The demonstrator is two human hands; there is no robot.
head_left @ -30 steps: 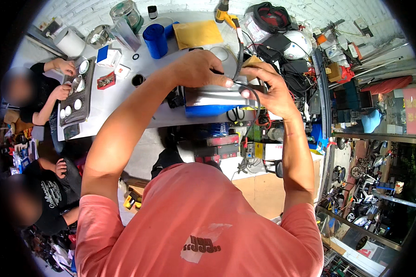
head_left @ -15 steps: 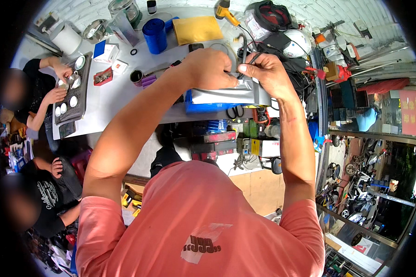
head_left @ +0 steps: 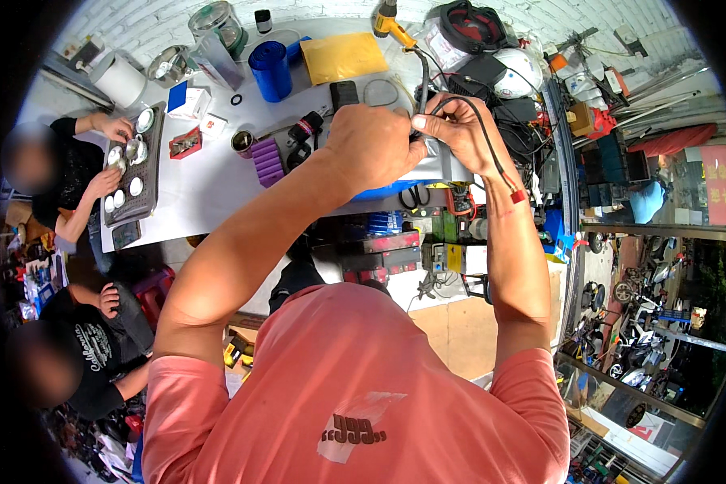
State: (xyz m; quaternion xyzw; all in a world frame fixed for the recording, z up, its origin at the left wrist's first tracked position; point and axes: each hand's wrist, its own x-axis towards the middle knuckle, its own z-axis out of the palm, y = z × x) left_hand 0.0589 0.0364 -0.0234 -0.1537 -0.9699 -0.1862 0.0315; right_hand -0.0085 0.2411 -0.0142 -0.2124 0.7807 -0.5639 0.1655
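Note:
My left hand (head_left: 375, 143) is closed, knuckles up, its fingertips meeting my right hand over a silver-taped blue block (head_left: 453, 165). What its fingers grip is hidden. In my right hand (head_left: 462, 133), thumb and forefinger pinch a black cable (head_left: 482, 129). The cable arches over the back of this hand, and its red connector (head_left: 518, 196) lies against my wrist. A thicker black cable (head_left: 423, 81) rises between both hands toward the back of the table. Most of the block is covered by my hands.
Purple cylindrical cells (head_left: 268, 164), a blue roll (head_left: 270, 71), a yellow envelope (head_left: 344, 56) and a yellow heat gun (head_left: 394, 28) are on the white table (head_left: 206, 189). At left, a person handles cups on a tea tray (head_left: 133, 208); another sits below. Helmets (head_left: 518, 74) and cables crowd the right.
The black cable with the red connector now loops over my right hand to the wrist. My left hand has moved right and slightly down, closer to the right one.

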